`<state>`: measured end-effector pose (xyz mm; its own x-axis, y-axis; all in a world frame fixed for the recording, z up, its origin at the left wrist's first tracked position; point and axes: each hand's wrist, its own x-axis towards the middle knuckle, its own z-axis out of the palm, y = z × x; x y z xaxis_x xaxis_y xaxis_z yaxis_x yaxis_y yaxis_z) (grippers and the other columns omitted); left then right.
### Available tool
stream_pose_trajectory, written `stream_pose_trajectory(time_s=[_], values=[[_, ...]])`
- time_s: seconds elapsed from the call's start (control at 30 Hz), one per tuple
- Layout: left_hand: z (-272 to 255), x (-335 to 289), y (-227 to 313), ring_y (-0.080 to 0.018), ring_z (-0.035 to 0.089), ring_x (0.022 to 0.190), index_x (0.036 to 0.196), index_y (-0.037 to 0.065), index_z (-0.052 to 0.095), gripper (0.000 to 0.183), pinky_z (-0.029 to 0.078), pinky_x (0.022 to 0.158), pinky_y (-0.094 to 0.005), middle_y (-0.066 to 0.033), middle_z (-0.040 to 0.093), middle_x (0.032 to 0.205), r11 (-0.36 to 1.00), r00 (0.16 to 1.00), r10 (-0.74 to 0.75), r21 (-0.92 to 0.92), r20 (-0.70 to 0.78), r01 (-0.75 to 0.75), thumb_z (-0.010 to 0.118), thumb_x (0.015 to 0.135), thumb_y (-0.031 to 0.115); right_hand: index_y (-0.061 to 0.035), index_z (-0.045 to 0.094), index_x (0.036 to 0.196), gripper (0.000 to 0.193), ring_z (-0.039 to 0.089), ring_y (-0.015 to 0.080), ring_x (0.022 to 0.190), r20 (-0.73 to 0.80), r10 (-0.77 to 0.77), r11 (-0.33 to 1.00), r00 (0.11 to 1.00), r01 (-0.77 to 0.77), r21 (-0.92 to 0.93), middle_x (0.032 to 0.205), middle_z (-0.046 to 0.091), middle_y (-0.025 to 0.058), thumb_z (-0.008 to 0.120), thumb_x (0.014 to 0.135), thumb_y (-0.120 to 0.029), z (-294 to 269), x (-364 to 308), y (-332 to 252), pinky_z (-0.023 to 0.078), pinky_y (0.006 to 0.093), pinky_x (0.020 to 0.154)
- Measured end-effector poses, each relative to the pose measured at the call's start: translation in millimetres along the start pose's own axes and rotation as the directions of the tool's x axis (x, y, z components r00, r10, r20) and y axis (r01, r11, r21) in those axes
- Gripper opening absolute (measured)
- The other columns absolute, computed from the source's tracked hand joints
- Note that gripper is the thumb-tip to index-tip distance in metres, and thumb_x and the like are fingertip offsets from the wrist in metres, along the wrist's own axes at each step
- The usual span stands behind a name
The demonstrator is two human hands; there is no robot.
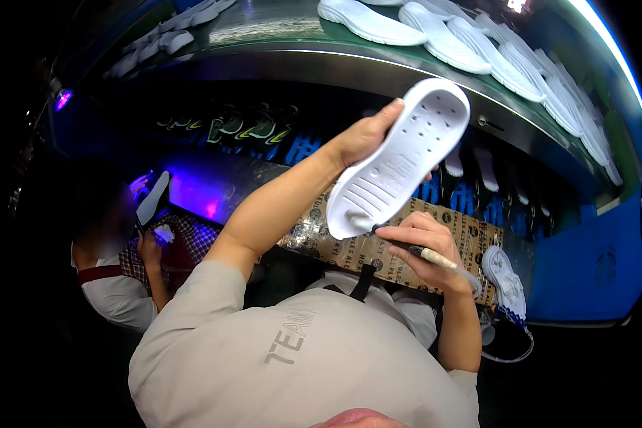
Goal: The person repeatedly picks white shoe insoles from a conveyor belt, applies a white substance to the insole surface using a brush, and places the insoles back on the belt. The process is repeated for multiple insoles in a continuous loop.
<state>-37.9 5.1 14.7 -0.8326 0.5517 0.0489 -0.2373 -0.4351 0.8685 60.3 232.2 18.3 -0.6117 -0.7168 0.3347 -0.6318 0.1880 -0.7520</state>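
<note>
A white shoe sole [399, 158] hangs tilted in front of me, its hollow inner side facing up. My left hand [373, 134] grips its left edge, fingers going underneath and partly hidden. My right hand [428, 250] is closed round a slim brush [414, 249] with a dark grip and a pale rear section; a clear hose seems to run from its back end. The brush tip is at the sole's lower, near end, where a glossy wet-looking patch shows inside the rim.
A cardboard-covered ledge [317, 232] lies beneath my hands. A white shoe part [505, 279] rests at its right, before a blue panel [585, 264]. White soles [446, 46] line the green conveyor above; shoe uppers [257, 125] stand underneath. Left, another person [114, 285] holds a sole by purple light.
</note>
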Motion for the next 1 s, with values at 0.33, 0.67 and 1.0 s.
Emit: stream_pose_trajectory(time_s=[0.33, 0.67, 1.0], values=[[12.0, 18.5, 11.9, -0.0397, 0.058, 0.133, 0.139, 0.004, 0.067, 0.088, 0.042, 0.112, -0.0445, -0.0249, 0.061, 0.144, 0.484, 0.929, -0.309, 0.808, -0.202, 0.337, 0.031, 0.103, 0.076, -0.0143, 0.083, 0.108, 0.030, 0.057, 0.0187, 0.075, 0.028, -0.042, 0.970, 0.999, 0.047, -0.237, 0.077, 0.064, -0.0005, 0.087, 0.078, -0.014, -3.0, 0.0, 13.2, 0.044, 0.0334, 0.077], [0.9, 12.4, 12.7, -0.0360, 0.063, 0.127, 0.138, 0.004, 0.068, 0.085, 0.047, 0.106, -0.0404, -0.0252, 0.064, 0.139, 0.353, 0.879, -0.431, 0.858, -0.204, 0.373, 0.037, 0.102, 0.075, -0.0178, 0.083, 0.109, 0.032, 0.056, 0.0188, 0.076, 0.097, -0.078, 0.989, 0.992, 0.090, -0.120, 0.078, 0.062, -0.0001, 0.086, 0.077, -0.013, -24.8, -5.3, 10.9, 0.048, 0.0353, 0.079], [4.7, -5.3, 28.3, -0.0351, 0.059, 0.135, 0.148, 0.015, 0.060, 0.083, 0.041, 0.115, -0.0409, -0.0204, 0.061, 0.146, 0.191, 0.826, -0.482, 0.885, -0.292, 0.424, 0.032, 0.102, 0.077, -0.0159, 0.083, 0.110, 0.032, 0.058, 0.0176, 0.079, 0.049, -0.026, 0.981, 0.998, 0.034, -0.189, 0.084, 0.069, -0.0016, 0.087, 0.079, -0.014, -50.0, -14.9, 15.7, 0.046, 0.0369, 0.079]])
